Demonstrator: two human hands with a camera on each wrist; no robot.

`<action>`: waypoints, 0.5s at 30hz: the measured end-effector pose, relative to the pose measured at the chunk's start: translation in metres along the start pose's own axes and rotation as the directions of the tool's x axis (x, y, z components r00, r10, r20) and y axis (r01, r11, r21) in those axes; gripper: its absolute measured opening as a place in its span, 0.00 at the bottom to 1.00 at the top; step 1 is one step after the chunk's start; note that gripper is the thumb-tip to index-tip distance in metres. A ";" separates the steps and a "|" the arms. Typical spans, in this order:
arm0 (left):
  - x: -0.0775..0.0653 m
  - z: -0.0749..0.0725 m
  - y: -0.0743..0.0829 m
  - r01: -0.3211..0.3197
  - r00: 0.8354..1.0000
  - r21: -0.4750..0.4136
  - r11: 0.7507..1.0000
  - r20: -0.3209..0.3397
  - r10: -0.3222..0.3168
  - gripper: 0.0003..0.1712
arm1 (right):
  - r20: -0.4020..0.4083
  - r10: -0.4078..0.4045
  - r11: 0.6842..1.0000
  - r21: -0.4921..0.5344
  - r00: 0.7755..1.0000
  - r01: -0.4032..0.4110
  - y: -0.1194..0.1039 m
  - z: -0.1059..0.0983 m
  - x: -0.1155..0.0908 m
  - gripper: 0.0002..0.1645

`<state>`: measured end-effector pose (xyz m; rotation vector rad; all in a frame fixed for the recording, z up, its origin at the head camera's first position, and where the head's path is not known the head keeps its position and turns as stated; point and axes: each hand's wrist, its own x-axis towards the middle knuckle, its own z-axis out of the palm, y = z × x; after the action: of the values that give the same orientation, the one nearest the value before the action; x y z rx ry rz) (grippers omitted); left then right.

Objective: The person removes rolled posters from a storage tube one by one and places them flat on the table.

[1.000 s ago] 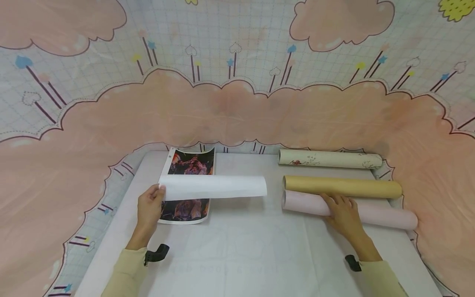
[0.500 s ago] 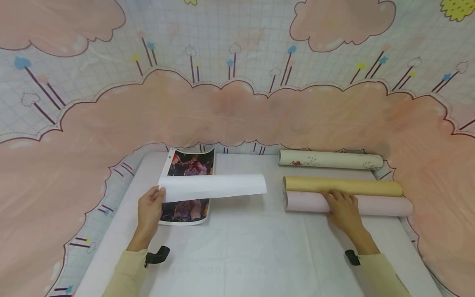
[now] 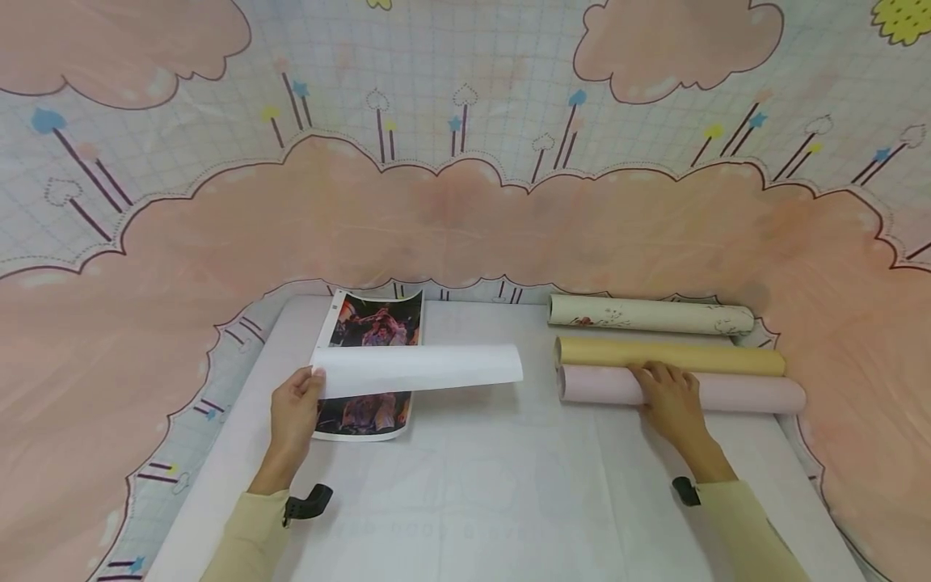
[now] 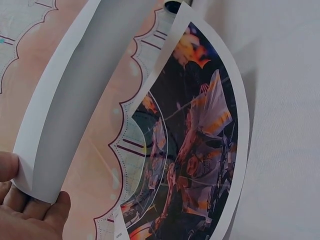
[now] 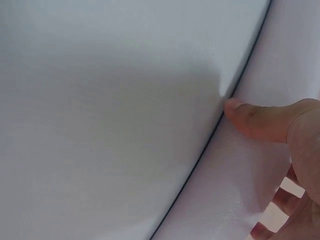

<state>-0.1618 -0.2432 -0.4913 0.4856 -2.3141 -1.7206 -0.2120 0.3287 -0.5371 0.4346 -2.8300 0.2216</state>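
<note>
My left hand (image 3: 296, 412) pinches the left end of a long curled strip of white paper (image 3: 425, 369). In the left wrist view, the thumb lies on one side of the white strip (image 4: 60, 110) and the fingers on the other. Beneath it, a printed poster (image 3: 367, 414) with a dark, colourful picture lies with curled edges. On the right, my right hand (image 3: 671, 404) grips the middle of a pale pink roll (image 3: 752, 392), fingers over its top. The right wrist view has the thumb on the pink roll (image 5: 270, 65) at its near side. A yellow roll (image 3: 676, 356) lies right along its far side.
A cream roll with a flower print (image 3: 647, 314) lies farther back, near the table's rear edge. The table has a white cover (image 3: 465, 485). A patterned cloth (image 3: 451, 218) hangs behind and around it.
My right hand has straightened the slanted pink roll and pushed it away from me against the yellow roll, which has shifted slightly back. The left hand keeps its pinch, nearly still.
</note>
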 end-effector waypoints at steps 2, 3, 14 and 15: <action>0.000 0.001 0.000 0.005 1.000 0.002 1.000 0.005 -0.005 0.27 | 0.005 0.003 1.000 -0.005 1.000 -0.003 0.002 0.001 0.003 0.45; 0.000 0.001 0.000 0.006 1.000 0.002 1.000 0.008 -0.006 0.27 | 0.007 0.006 1.000 -0.009 1.000 -0.006 0.003 0.002 0.005 0.45; 0.000 0.005 0.002 0.014 1.000 0.044 0.999 0.024 -0.015 0.29 | 0.056 0.032 0.999 -0.020 0.998 -0.031 0.009 0.003 0.027 0.45; 0.000 0.006 0.002 0.015 1.000 0.047 0.999 0.024 -0.016 0.29 | 0.057 0.033 0.999 -0.021 0.998 -0.032 0.010 0.003 0.028 0.45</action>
<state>-0.1641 -0.2372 -0.4908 0.4951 -2.3786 -1.6919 -0.2418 0.3302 -0.5336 0.3970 -2.8940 0.1901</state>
